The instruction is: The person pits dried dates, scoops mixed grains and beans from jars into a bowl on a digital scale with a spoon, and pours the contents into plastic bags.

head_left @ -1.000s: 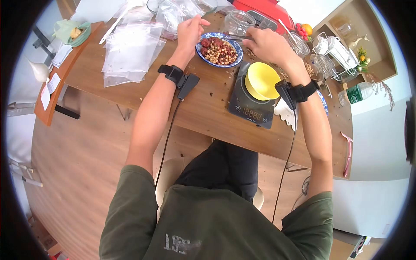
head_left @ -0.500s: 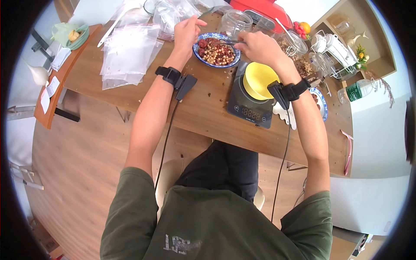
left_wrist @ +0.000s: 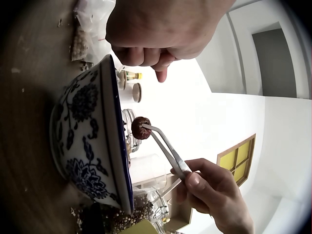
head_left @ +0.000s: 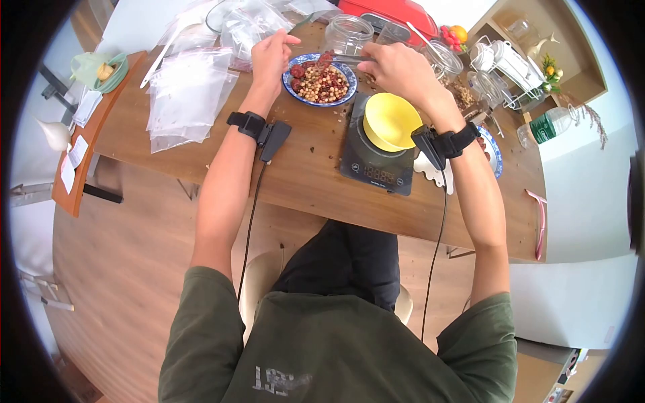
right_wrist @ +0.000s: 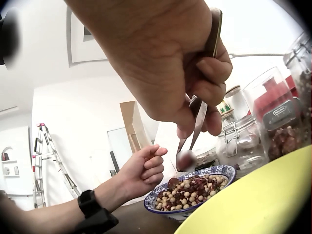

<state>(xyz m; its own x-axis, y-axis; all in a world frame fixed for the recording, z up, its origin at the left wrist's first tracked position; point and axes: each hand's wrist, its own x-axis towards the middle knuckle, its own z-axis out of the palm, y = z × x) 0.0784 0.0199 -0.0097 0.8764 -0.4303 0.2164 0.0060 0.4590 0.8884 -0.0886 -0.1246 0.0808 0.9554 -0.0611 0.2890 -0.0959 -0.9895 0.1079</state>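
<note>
My right hand (head_left: pixel 402 70) pinches a pair of metal tweezers (left_wrist: pixel 170 152). A wrinkled dark red dried date (left_wrist: pixel 141 128) is caught between their tips. It hangs just above the rim of a blue-and-white patterned bowl (left_wrist: pixel 88 114). Chickpea-like beans, small dark red beans and more dried dates (head_left: pixel 297 70) fill that bowl. On the bowl's far left side, my left hand (head_left: pixel 269 62) hovers with nothing in it, its fingers loosely curled and the index finger partly extended, as the right wrist view shows.
A yellow bowl (head_left: pixel 390 121) stands on a black digital scale (head_left: pixel 376 171), close to my right forearm. Glass jars (head_left: pixel 349 35) and a red case (head_left: pixel 393 15) line the back. Clear plastic bags (head_left: pixel 185 101) lie at the left, and crumbs dot the wood.
The tweezers dipped into the patterned bowl and have now lifted a dried date above its contents. My left hand has stayed beside the bowl. The head view has shifted slightly.
</note>
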